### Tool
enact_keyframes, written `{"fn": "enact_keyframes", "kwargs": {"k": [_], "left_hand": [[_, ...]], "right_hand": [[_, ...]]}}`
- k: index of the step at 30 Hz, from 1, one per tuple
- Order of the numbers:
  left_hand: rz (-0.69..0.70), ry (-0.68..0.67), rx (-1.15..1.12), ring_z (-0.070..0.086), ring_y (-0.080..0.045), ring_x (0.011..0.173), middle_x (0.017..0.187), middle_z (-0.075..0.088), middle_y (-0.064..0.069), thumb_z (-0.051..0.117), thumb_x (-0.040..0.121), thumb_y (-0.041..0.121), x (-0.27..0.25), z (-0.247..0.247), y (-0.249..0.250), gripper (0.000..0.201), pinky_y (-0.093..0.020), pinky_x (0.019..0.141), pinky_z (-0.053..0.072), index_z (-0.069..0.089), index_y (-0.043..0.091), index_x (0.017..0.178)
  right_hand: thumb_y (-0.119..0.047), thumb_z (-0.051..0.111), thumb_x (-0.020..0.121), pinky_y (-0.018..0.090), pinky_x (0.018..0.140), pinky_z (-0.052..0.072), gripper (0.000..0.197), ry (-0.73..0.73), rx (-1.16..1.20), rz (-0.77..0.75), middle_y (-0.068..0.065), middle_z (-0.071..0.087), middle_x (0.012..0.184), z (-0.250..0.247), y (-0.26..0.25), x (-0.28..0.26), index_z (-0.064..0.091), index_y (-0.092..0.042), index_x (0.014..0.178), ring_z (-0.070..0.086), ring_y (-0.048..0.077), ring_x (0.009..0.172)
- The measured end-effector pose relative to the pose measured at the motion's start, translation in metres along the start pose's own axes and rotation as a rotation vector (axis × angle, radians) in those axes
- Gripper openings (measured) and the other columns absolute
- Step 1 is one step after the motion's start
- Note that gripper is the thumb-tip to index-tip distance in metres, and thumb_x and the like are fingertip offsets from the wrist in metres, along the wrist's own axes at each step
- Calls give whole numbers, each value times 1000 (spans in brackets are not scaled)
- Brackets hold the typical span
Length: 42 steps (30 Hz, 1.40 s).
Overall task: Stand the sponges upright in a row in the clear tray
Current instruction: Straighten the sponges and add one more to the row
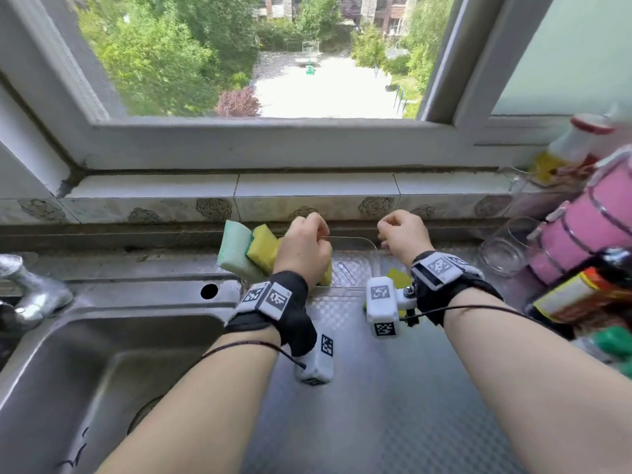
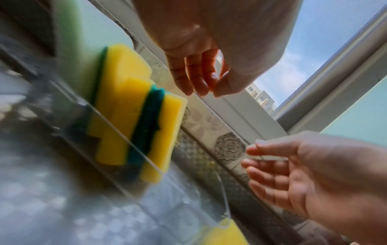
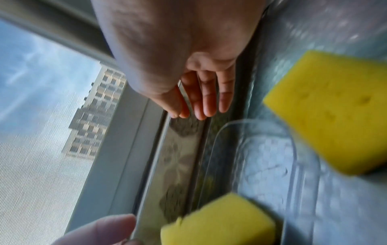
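Note:
The clear tray [image 1: 352, 238] [image 2: 223, 195] [image 3: 230, 126] sits on the steel drainboard under the window ledge. At its left end a pale green sponge [image 1: 236, 249] [image 2: 71, 49] and yellow sponges [image 1: 263, 248] [image 2: 123, 82] with dark green scouring sides stand on edge, leaning left. My left hand [image 1: 304, 248] [image 2: 201, 89] hovers just over them, fingers loosely curled, holding nothing. My right hand [image 1: 402, 234] [image 3: 201, 109] is at the tray's far right corner, fingertips by the rim; contact is unclear. Another yellow sponge [image 1: 398, 277] [image 3: 326, 112] lies flat by the tray's right end.
A steel sink [image 1: 102, 371] with a tap [image 1: 27, 292] lies to the left. At the right stand a drinking glass [image 1: 506, 248], a pink stacked container [image 1: 588, 227] and bottles [image 1: 578, 138]. The tiled ledge [image 1: 307, 186] runs close behind the tray.

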State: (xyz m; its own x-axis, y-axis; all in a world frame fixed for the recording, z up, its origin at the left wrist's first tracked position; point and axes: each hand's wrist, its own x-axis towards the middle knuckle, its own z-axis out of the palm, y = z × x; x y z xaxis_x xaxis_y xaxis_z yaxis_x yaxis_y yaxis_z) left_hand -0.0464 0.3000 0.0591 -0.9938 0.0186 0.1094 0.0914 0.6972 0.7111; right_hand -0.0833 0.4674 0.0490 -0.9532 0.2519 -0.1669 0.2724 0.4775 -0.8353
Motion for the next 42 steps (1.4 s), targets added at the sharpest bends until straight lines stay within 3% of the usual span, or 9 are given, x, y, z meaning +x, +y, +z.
{"fn": "enact_keyframes", "kwargs": {"k": [3,6,13,20,25,29,33,39,42], "left_hand": [[24,-57,-19,55,-31,95,102,61,-16,45,79,4,7,23,24,21,-28,77,37,57,7,95],[33,-166,-25,56,-33,98,105,63,-16,43,81,6,3,53,38,22,-36,85,46,57,9,98],[1,-484,197,51,-36,120,130,55,-20,40,84,6,-8,113,47,43,-40,97,43,49,9,125],[-44,-619,300,53,-39,116,130,52,-24,41,85,7,-5,124,60,45,-41,89,46,39,6,130],[-116,-556,78,62,-41,100,120,56,-27,38,79,3,-3,111,64,49,-47,81,55,39,9,128],[-120,-410,-115,64,-41,96,119,57,-24,39,78,5,7,85,74,55,-46,75,57,38,18,132],[-122,-226,-258,64,-39,91,114,59,-15,41,78,5,13,47,64,56,-49,74,58,40,25,130],[-148,-91,-267,65,-36,91,105,61,-12,41,77,-1,-14,20,15,45,-51,82,55,51,17,118],[-190,-66,-271,66,-35,90,107,62,-13,41,78,-1,-21,20,-6,43,-51,81,56,52,16,116]], "right_hand": [[-24,51,67,54,83,52,10,96,53,68,6,61,65,-31,36,7,53,-23,57,56,29,73],[-23,52,68,54,75,52,13,133,72,156,5,57,59,-49,67,-6,53,-21,56,54,28,67],[-12,55,82,24,43,37,30,12,220,395,11,50,53,-32,127,-31,50,-14,53,44,20,43],[-12,58,84,33,49,48,27,-88,248,392,16,54,60,-19,120,-33,52,-7,59,52,27,51],[-9,55,87,30,47,50,15,-72,245,375,14,54,63,-36,105,-29,52,-13,73,54,27,52],[-4,54,83,40,65,55,9,-57,184,217,17,60,80,-55,67,-15,57,-12,86,59,30,68],[-6,58,71,56,88,52,24,-77,65,6,13,64,95,-48,18,5,60,-23,88,62,39,98],[9,44,74,42,90,48,43,-224,-17,-134,9,63,93,3,-17,2,66,-18,99,58,29,97],[8,42,76,44,93,50,44,-265,-47,-134,7,63,96,28,-13,0,67,-21,98,59,30,102]]}}
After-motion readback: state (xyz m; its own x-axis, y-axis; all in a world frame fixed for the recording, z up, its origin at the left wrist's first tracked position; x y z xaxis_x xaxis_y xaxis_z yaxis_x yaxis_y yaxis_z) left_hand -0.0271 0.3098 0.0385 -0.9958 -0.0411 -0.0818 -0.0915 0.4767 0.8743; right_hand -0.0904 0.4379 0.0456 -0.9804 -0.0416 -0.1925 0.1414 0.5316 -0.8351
